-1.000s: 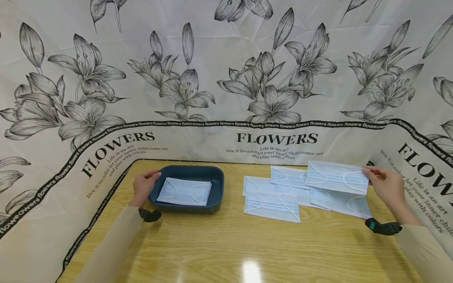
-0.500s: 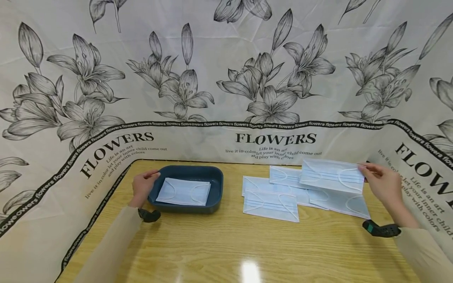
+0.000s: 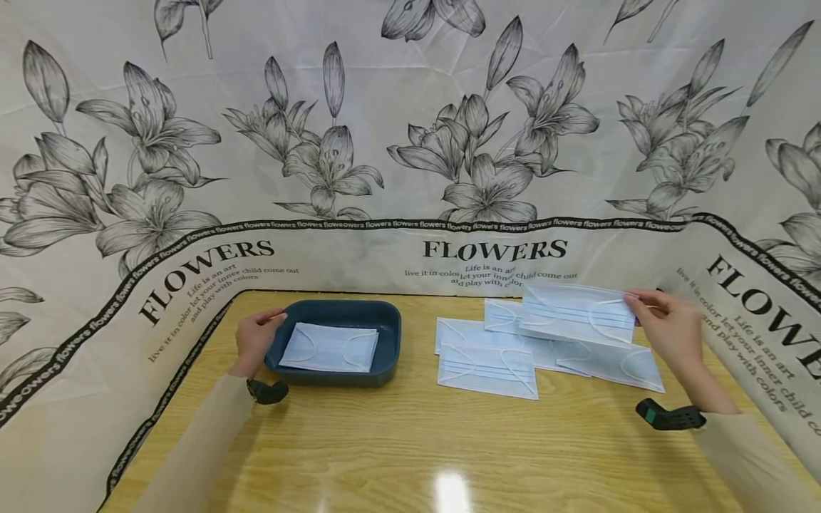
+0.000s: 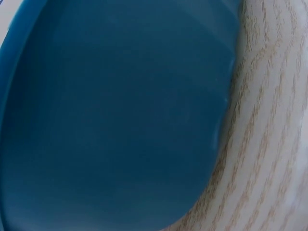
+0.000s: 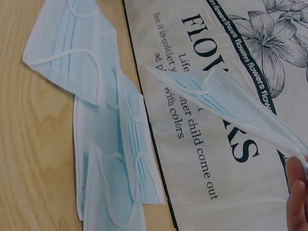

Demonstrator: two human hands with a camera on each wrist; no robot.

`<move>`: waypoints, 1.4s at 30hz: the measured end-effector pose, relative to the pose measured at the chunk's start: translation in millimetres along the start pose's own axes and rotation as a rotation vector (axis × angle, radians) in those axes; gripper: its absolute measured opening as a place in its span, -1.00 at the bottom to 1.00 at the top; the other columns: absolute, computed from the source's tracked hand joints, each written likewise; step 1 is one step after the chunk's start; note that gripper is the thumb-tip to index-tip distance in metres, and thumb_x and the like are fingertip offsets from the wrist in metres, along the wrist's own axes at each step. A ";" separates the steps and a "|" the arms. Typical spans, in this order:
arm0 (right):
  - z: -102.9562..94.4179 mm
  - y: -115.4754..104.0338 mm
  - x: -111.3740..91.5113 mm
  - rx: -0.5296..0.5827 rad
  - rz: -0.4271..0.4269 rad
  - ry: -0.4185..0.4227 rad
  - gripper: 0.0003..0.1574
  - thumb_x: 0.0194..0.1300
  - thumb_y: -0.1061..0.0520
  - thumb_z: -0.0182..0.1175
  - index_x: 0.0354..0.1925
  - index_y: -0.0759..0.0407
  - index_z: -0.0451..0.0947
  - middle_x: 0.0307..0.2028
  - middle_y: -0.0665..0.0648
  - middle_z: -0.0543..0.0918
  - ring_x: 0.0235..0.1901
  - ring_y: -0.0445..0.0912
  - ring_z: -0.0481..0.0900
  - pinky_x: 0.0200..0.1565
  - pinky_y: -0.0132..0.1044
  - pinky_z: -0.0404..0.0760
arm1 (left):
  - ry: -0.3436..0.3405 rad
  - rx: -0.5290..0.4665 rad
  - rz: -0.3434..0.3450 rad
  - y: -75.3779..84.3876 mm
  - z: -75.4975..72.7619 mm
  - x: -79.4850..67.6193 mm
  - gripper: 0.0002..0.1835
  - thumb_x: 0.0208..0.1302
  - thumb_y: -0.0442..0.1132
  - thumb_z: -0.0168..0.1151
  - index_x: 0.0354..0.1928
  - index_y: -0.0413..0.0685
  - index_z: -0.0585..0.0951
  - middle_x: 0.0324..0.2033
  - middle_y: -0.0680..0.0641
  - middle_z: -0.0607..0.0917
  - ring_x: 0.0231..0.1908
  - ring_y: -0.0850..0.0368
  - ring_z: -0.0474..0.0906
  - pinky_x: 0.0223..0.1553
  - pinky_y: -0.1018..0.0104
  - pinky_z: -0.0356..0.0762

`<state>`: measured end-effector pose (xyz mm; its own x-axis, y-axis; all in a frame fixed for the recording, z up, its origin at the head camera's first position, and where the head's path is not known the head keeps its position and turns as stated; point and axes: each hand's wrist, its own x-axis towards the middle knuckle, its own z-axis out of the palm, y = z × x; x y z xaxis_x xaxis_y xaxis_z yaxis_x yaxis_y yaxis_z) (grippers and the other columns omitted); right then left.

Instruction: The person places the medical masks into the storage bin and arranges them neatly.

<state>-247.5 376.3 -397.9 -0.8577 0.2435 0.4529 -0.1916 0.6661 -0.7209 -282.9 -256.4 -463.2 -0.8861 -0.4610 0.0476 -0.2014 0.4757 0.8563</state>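
Note:
My right hand (image 3: 675, 329) pinches the right end of a light-blue pleated face mask (image 3: 564, 312), raised over other masks at the table's right. In the right wrist view the held mask (image 5: 231, 106) is seen nearly edge-on, with fingertips (image 5: 296, 192) at its end. Beneath it several face masks (image 3: 487, 374) lie flat and overlap, white ear loops up. My left hand (image 3: 258, 340) grips the left rim of a dark blue rectangular plastic basin (image 3: 346, 380). Inside the basin a small stack of masks (image 3: 330, 348) lies flat. The basin's outer wall (image 4: 120, 115) fills most of the left wrist view.
The wood-grain table (image 3: 385, 449) stretches in front of the basin and masks. A white curtain (image 3: 359, 178) printed with flowers stands upright behind the table and at both sides. Each wrist carries a black strap device (image 3: 670, 415).
My right hand has carried the lifted mask leftward and slightly up over the other masks. The left hand keeps its grip on the basin's rim. The whole view has shifted slightly.

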 end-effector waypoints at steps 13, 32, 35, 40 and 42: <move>57.5 34.9 -1.4 0.207 -0.005 0.028 -0.67 0.24 -0.01 0.31 -0.13 0.18 0.70 -0.35 -0.29 0.64 -0.58 -0.42 0.56 -0.59 -0.58 0.47 | 0.013 0.004 -0.007 -0.8 -1.8 -0.6 -0.62 0.32 -0.06 0.21 0.06 -0.13 0.66 0.01 -0.24 0.66 -0.09 -0.01 0.54 -0.26 0.40 0.39; 108.0 18.0 -18.8 0.302 -0.046 0.021 -0.66 0.23 -0.04 0.32 -0.14 0.16 0.71 -0.39 -0.13 0.71 -0.64 -0.31 0.54 -0.62 -0.49 0.42 | 0.008 0.010 -0.006 -3.7 0.0 0.1 -0.62 0.32 -0.05 0.21 0.06 -0.10 0.66 -0.01 -0.23 0.66 -0.11 0.00 0.52 -0.25 0.38 0.38; 115.5 14.6 -22.4 0.336 -0.045 0.020 -0.72 0.25 -0.04 0.30 -0.16 0.08 0.72 -0.38 -0.15 0.71 -0.64 -0.35 0.54 -0.64 -0.48 0.37 | 0.012 0.002 -0.013 -2.5 -0.2 -0.4 -0.63 0.32 -0.06 0.22 0.07 -0.11 0.66 0.02 -0.24 0.66 -0.08 -0.02 0.53 -0.21 0.34 0.42; 130.5 9.3 -25.1 0.310 -0.017 0.064 -0.69 0.24 -0.09 0.30 -0.16 0.06 0.72 -0.34 -0.14 0.70 -0.64 -0.34 0.53 -0.61 -0.51 0.43 | 0.004 -0.013 -0.015 -0.1 0.4 -0.5 -0.61 0.32 -0.06 0.22 0.07 -0.13 0.65 0.07 -0.24 0.64 -0.01 -0.06 0.53 -0.09 0.24 0.47; 128.5 -12.5 -30.6 0.341 0.006 0.063 -0.67 0.24 0.00 0.31 -0.15 0.20 0.70 -0.34 -0.05 0.70 -0.63 -0.31 0.54 -0.58 -0.52 0.46 | 0.005 -0.018 -0.008 -0.1 0.8 -0.3 -0.62 0.32 -0.08 0.22 0.07 -0.14 0.65 0.07 -0.25 0.64 -0.01 -0.06 0.54 -0.08 0.23 0.47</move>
<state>-280.2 269.9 -470.2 -0.8304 0.2964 0.4718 -0.3443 0.3927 -0.8528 -282.9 -255.7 -463.7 -0.8826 -0.4680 0.0434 -0.2006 0.4586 0.8657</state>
